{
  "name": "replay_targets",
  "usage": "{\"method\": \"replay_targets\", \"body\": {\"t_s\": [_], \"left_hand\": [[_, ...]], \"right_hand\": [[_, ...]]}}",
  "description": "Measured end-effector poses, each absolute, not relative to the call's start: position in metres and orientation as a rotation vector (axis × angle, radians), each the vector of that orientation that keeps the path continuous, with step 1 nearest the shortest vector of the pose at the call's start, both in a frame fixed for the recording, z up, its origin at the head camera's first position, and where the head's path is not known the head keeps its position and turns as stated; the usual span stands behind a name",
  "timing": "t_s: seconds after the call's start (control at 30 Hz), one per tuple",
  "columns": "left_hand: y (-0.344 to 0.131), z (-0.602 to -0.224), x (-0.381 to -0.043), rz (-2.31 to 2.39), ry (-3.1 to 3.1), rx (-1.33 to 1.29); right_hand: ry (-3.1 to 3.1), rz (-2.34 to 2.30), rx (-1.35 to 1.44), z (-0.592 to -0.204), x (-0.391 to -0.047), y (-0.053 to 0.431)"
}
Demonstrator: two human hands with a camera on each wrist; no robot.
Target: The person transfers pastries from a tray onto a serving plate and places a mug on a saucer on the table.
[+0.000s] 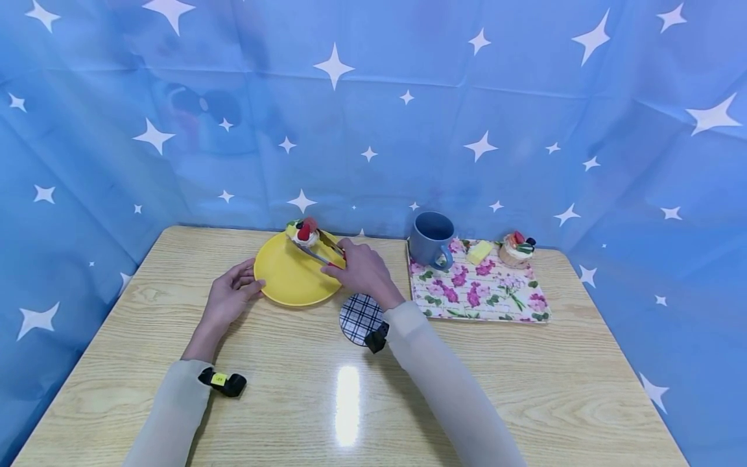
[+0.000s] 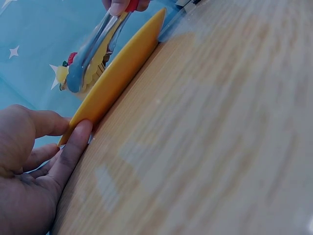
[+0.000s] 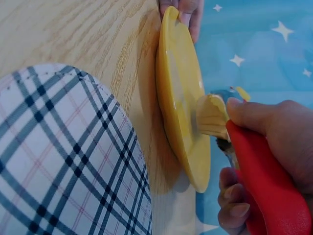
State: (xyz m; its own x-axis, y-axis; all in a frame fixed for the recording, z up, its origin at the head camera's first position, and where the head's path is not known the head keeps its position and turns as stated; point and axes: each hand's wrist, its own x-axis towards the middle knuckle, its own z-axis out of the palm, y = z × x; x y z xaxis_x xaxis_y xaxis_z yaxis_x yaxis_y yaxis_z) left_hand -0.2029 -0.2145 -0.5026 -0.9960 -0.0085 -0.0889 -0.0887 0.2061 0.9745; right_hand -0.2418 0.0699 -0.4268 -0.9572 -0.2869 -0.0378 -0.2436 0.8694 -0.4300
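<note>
The plate (image 1: 292, 285) is round, yellow and smooth, and sits on the far left part of the tabletop (image 1: 280, 395). The tongs (image 3: 266, 181) have red handles and shiny arms. The cupcake (image 1: 305, 235) is at the far side of the plate, between the ends of the tongs. It has a pale yellow base and white cream with red, yellow, green and dark fruit.

The left hand (image 1: 229, 295) pinches the near left rim of the plate between thumb and fingers. The right hand (image 1: 364, 267) is closed around the tongs, with the thumb over one handle.

The plaid coaster (image 1: 357, 316) is partly covered by the right wrist and cut off in the right wrist view. The floral tray (image 1: 467, 305) is partly covered by the mug (image 1: 430, 240); a yellow block (image 1: 480, 252) and a second fruit-topped cake (image 1: 515, 253) are at its far edge. The right hand is cut off in the left wrist view. Contact between cupcake and plate cannot be confirmed.
</note>
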Motion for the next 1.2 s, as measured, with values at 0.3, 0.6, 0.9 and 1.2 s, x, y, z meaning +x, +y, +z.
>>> {"method": "replay_targets", "body": {"t_s": [0.3, 0.6, 0.9, 1.2], "left_hand": [[-0.2150, -0.5018, -0.2029, 1.929, 2.385, -0.109], [-0.2149, -0.5018, -0.2034, 1.930, 2.393, -0.110], [-0.2149, -0.5029, -0.2038, 1.919, 2.410, -0.119], [-0.2149, -0.5035, -0.2041, 1.931, 2.398, -0.115]], "right_hand": [[2.924, -0.643, -0.408, -0.4314, -0.2456, 0.0651], [2.914, -0.639, -0.380, -0.4328, -0.2460, 0.0611], [2.914, -0.634, -0.415, -0.4338, -0.2470, 0.0603], [2.914, -0.657, -0.420, -0.4346, -0.2471, 0.0608]]}}
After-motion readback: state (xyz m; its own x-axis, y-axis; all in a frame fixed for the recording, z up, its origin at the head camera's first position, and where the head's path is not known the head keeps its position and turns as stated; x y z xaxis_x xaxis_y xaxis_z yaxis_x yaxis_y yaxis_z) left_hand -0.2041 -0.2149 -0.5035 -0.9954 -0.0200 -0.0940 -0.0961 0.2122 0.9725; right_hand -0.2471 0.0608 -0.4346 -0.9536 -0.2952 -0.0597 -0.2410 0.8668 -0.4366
